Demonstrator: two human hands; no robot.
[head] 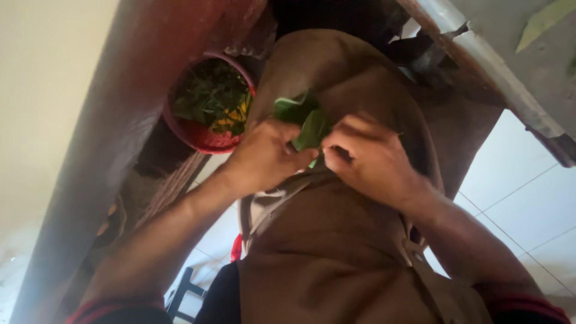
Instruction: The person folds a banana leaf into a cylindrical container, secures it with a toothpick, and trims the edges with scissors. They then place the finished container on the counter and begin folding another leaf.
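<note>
Now | both hands: left hand [264, 157] + right hand [365, 157] pinch green leaves [305, 121] | red basket [204, 137] nearby

— What do I have in the head view?

— I see a folded green leaf [307, 123], glossy, creased into a small packet. It sits on a brown apron [336, 240] spread over the lap, toward the apron's far end, near its middle line.

— How does it lie?

— Part of it stands up from the cloth, its upper tip pointing away from me and a paler green strip showing at the lower edge. My left hand [264, 157] pinches its left side; my right hand [366, 159] presses the right side, fingers curled over the fold. I cannot tell whether it is one leaf or several layered together.
</note>
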